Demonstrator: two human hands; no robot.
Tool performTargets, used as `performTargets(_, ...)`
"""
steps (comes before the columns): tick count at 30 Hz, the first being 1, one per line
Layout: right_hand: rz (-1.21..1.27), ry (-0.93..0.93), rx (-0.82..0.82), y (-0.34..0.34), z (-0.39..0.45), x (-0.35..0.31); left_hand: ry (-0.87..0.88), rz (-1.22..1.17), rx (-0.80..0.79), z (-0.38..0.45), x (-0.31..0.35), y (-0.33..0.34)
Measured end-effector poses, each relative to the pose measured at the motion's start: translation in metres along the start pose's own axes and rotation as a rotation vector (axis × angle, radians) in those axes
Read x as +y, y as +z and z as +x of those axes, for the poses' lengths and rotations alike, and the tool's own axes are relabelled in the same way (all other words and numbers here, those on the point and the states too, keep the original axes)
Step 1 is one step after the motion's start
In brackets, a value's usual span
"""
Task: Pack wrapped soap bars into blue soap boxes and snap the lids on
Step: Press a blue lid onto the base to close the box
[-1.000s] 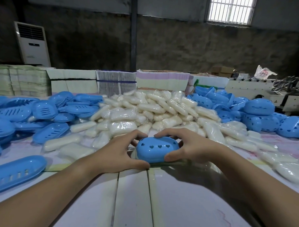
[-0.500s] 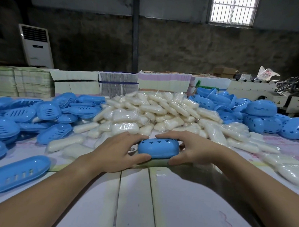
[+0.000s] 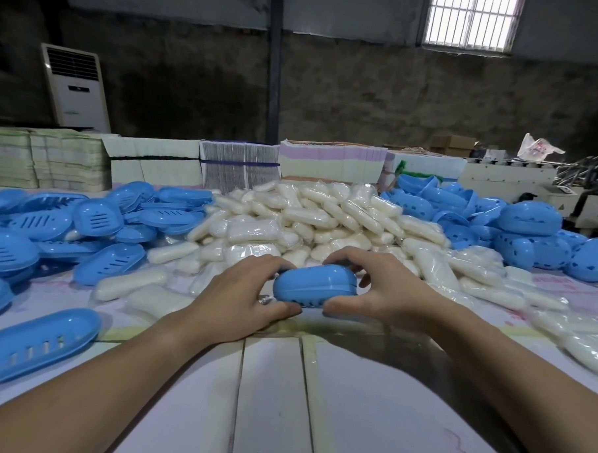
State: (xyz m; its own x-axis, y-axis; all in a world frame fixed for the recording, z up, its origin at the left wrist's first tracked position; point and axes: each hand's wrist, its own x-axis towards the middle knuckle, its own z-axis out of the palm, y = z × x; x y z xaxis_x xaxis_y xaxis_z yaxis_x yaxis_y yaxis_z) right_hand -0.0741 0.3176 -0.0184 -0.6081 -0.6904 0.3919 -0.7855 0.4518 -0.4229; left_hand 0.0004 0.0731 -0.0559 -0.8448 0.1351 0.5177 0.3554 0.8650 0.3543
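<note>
A closed blue soap box [image 3: 314,285] sits between both hands at the middle of the table, its lid on top. My left hand [image 3: 239,297] grips its left end, thumb under the front edge and fingers over the back. My right hand [image 3: 380,291] grips the right end the same way. Behind the box lies a big heap of wrapped white soap bars [image 3: 311,220]. Whatever is inside the box is hidden.
Slotted blue box bases [image 3: 96,217] pile up at the left, one more base [image 3: 35,348] near the front left edge. Blue lids and closed boxes [image 3: 527,233] are heaped at the right. Loose wrapped bars [image 3: 587,348] lie at the right. Stacked cartons [image 3: 238,165] line the back of the white table [image 3: 272,406].
The box has tipped so its heart holes, which faced me before, now point down at the front. Both thumbs have moved under its front edge.
</note>
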Motion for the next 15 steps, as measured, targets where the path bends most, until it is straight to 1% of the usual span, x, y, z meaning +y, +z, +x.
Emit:
performTargets(3,-0.020,0.007,-0.017,0.000,0.001,0.002,0.002,-0.020,-0.006,-0.001,0.000,0.000)
performTargets(7,-0.074,-0.031,0.026,-0.001,0.003,0.000,-0.014,-0.029,0.004,0.000,0.002,-0.001)
performTargets(9,-0.065,-0.040,0.017,-0.002,0.003,0.000,-0.021,-0.029,0.001,-0.001,0.004,-0.002)
performTargets(12,-0.029,0.000,-0.002,0.000,0.001,0.000,-0.026,-0.016,0.001,-0.003,0.009,-0.004)
performTargets(15,-0.015,0.011,0.019,0.001,-0.001,-0.002,-0.026,0.009,-0.007,-0.003,0.013,-0.007)
